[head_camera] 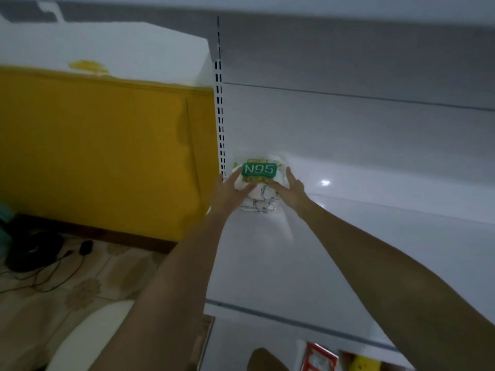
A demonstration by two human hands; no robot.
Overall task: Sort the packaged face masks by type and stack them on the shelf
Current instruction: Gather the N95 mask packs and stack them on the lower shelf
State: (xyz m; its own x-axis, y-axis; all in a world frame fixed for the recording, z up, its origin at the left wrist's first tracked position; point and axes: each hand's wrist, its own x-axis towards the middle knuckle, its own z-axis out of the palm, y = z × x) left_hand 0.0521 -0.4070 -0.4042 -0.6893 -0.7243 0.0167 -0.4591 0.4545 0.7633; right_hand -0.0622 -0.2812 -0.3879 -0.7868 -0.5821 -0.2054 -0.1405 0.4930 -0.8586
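The N95 mask pack (258,170) sat on the white shelf (348,236) between my hands, seemingly atop a lower pack (258,206) nearer my wrists. My left hand (227,191) and right hand (293,188) were apart, straight fingers pressed to its sides, not curled round it. I judged it best to press evenly, square its edges over the one below, and keep it clear of the slotted post (219,116) just beyond my left hand.
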